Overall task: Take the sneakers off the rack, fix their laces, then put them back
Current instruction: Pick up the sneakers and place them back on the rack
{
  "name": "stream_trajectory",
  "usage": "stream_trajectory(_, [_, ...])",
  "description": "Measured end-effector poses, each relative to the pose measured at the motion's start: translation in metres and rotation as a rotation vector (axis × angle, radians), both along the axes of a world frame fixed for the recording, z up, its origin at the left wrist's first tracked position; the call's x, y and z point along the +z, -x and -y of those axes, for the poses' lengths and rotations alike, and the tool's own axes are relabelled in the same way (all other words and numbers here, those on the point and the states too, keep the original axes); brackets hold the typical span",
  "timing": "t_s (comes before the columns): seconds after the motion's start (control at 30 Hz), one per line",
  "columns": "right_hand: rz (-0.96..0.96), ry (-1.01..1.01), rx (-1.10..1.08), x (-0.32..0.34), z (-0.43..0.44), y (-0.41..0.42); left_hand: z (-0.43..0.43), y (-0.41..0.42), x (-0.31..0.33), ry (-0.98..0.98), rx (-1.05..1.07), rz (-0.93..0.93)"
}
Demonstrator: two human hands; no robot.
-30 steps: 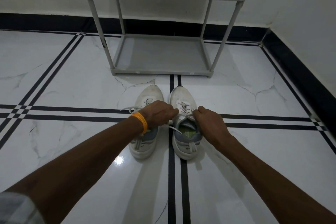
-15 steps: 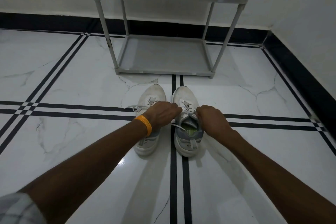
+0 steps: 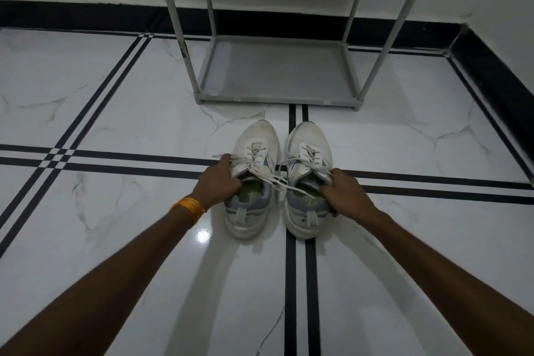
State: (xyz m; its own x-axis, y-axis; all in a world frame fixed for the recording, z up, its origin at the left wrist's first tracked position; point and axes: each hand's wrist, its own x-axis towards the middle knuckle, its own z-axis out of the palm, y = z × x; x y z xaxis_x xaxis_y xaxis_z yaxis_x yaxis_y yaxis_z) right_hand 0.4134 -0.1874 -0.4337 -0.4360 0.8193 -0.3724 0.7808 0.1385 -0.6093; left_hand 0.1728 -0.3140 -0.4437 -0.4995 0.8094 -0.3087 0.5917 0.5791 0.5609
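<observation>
My left hand [image 3: 221, 180] grips the left sneaker [image 3: 250, 179] at its collar, fingers tucked inside, right hand [image 3: 344, 192] clamped likewise on the right sneaker [image 3: 307, 179], both shoes side by side on the floor [image 3: 115, 124] just in front of the rack [image 3: 277, 72] w/ laces [image 3: 277, 180] loose.

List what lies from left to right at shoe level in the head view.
Orange wristband → left hand → left white lace-up sneaker → right white lace-up sneaker → right hand.
</observation>
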Motion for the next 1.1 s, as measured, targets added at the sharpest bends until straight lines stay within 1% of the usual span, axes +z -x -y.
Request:
stream_trajectory(0.2, [-0.027,-0.155,0.011,-0.004,0.002,0.008,-0.013,-0.020,-0.001,-0.213,-0.035,0.001])
stream_trajectory(0.27, [-0.054,-0.179,0.030,0.009,0.000,0.005,-0.014,-0.022,0.008,-0.233,-0.027,-0.009])
stream_trajectory(0.37, [-0.071,-0.217,0.070,0.045,-0.004,-0.001,-0.013,-0.027,0.039,-0.247,-0.018,-0.022])
stream_trajectory(0.43, [-0.098,-0.220,0.081,0.080,-0.004,-0.006,-0.010,-0.032,0.073,-0.254,-0.024,-0.019])
stream_trajectory(0.53, [-0.128,-0.183,0.060,0.149,0.000,-0.014,-0.004,-0.042,0.145,-0.281,-0.014,-0.022])
stream_trajectory(0.67, [-0.120,-0.175,0.057,0.265,0.000,-0.025,-0.001,-0.057,0.262,-0.301,-0.007,0.023])
stream_trajectory(0.73, [-0.099,-0.161,0.055,0.335,-0.011,-0.029,-0.012,-0.059,0.332,-0.287,-0.004,0.026])
stream_trajectory(0.9, [-0.110,-0.151,0.054,0.467,-0.049,-0.013,-0.049,-0.050,0.468,-0.303,0.048,-0.007])
stream_trajectory(1.0, [-0.120,-0.172,0.088,0.522,-0.081,0.006,-0.079,-0.036,0.523,-0.291,0.061,-0.001])
stream_trajectory(1.1, [-0.109,-0.196,0.132,0.545,-0.112,0.022,-0.110,-0.018,0.544,-0.267,0.082,0.030])
